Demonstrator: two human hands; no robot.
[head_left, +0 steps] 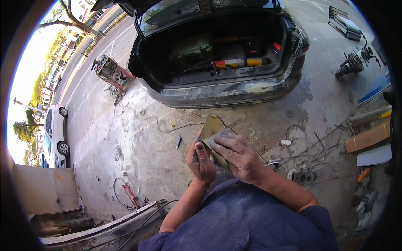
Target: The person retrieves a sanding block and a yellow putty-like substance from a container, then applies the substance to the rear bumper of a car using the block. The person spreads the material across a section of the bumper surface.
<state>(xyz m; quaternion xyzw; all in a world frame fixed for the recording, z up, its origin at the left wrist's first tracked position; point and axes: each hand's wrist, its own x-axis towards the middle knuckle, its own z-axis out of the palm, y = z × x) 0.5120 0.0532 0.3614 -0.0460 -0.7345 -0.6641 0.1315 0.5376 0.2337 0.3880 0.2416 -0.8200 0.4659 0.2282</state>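
Observation:
In front of my body, my left hand (202, 166) grips a flat, dusty yellowish sheet (212, 124) by its side, thumb upright. My right hand (239, 157) is closed over a grey square piece (224, 135), fingertips pressed on it where it lies against the yellowish sheet; whether it is paper or a pad I cannot tell. Beyond both hands stands a dark car with its trunk open and a patched, scuffed rear bumper (259, 88). Inside the trunk lie a yellow and red tool (232, 63) and a translucent green case (188, 52).
A red-framed machine (109, 71) stands left of the car; a white car (56, 136) is farther left. Cables, a small cylinder (178, 141) and a red tool (130, 195) lie on the concrete floor. A long panel (96, 228) is at lower left; a motorbike (354, 62) and cardboard (368, 136) are rightward.

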